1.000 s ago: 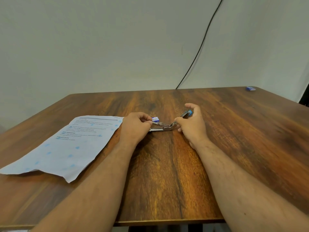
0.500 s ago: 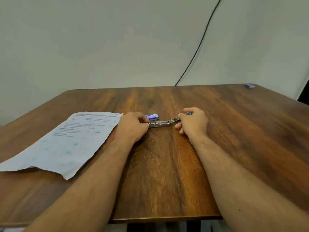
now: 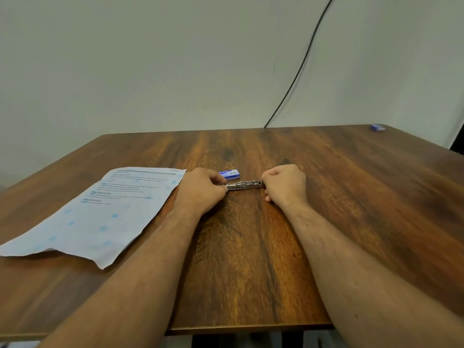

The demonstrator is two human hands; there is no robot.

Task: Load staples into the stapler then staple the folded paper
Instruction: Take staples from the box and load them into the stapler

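Your stapler [image 3: 244, 185] lies flat on the wooden counter [image 3: 351, 197], stretched out lengthwise between your two hands near the middle of the surface. What shows of it is a thin silver metal bar with a channel along its top; the ends are covered by your fingers, so you cannot see its colored parts here. Your left hand [image 3: 200, 190] has its grip closed on the left end, thumb and fingertips pinching the metal, with the heel of the hand resting on the counter. Your right hand [image 3: 285, 184] is curled into a fist over the right end, its grip clamped on that part of the stapler. Just behind the stapler, close to your left knuckles, sits a small blue and white staple box [image 3: 230, 174]; it carries printing, but the letters are too small and blurred to read. To your left the paper [image 3: 100, 212] lies flat on the counter, its right edge touching your left wrist, pale with faint blue dots and several lines of dark text under a grey bar at the top; none of the words can be made out. A second small blue box [image 3: 378, 127] rests at the far right corner, well apart from everything else. A black cable [image 3: 298, 71] runs down the wall behind the counter.
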